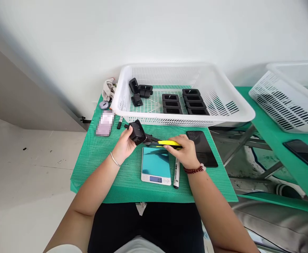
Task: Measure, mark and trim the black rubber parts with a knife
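Observation:
My left hand [123, 147] is closed around a black plastic part [137, 133], raised above the green mesh-covered table. In my right hand [185, 151] are yellow-and-black-handled pliers [170, 143], their jaws pointing left and meeting the part's right side; whether they grip it I cannot tell. Just below the pliers lies a small digital scale [156, 163] with a shiny blue-green plate and nothing on it. A white marker with a black cap [176, 174] rests between the scale and my right wrist. Partly behind my right hand is a dark, glossy flat device [205, 151].
A white plastic basket [185, 119] holds two rows of black parts [194, 102] and several loose ones [145, 90]. Left of it are a cloth [108, 90], a blurred box [105, 123] and a black-capped pen [119, 123]. A second table at right bears another basket [272, 95] and a phone [305, 153].

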Available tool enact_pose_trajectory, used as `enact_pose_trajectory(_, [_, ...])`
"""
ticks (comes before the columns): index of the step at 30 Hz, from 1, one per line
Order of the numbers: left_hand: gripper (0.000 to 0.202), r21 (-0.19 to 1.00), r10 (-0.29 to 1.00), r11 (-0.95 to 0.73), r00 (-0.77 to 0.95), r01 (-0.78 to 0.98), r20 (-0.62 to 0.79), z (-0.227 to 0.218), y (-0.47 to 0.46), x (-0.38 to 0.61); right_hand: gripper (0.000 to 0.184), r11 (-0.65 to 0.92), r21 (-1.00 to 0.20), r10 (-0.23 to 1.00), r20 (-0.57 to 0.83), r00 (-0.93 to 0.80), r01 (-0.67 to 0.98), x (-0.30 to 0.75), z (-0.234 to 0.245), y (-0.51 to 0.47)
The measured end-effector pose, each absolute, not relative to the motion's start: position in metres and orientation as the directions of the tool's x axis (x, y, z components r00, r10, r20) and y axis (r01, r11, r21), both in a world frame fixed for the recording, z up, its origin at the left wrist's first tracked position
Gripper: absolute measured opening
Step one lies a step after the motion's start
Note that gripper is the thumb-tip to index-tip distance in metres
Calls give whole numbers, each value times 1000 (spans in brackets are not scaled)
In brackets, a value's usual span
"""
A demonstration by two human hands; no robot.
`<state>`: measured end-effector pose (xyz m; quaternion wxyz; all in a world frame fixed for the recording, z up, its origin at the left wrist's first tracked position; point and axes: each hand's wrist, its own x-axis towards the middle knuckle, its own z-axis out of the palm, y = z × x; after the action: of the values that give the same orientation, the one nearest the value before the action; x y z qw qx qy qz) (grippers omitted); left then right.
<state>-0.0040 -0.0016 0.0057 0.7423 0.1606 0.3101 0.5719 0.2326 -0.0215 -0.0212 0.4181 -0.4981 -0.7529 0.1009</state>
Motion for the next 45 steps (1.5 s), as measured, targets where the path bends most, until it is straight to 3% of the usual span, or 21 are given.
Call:
enact_pose_trajectory(13, [28,718,957,286,231,-635,-177,2,-5,-7,27,409,-539,801,599,-6,736,233,-23,-22])
enact_pose_trajectory(19, [27,715,976,210,105,-667,-189,0,-1,-5,24,496,-444,760,638,-126,746,233,-24,-24])
enact_pose_trajectory(24, [23,681,964,203,21,-704,-266,-2,2,-4,23,459,-350,747,650,-141,817,231,-27,-21])
enact_pose_trajectory(29, [20,667,953,223,16,-711,-302,-1,2,-4,21,394,-322,725,685,-75,861,230,-25,-22])
enact_pose_trajectory(34, [18,684,963,207,21,-700,-270,-2,3,-4,22,462,-307,716,682,-146,832,231,-25,-22])
enact_pose_trajectory(40, [20,689,959,224,30,-690,-282,-3,3,-4,20,430,-290,713,691,-124,855,231,-25,-22])
enact_pose_trajectory(45, [20,676,959,221,31,-703,-281,-5,4,-5,20,451,-216,680,712,-177,866,230,-25,-24])
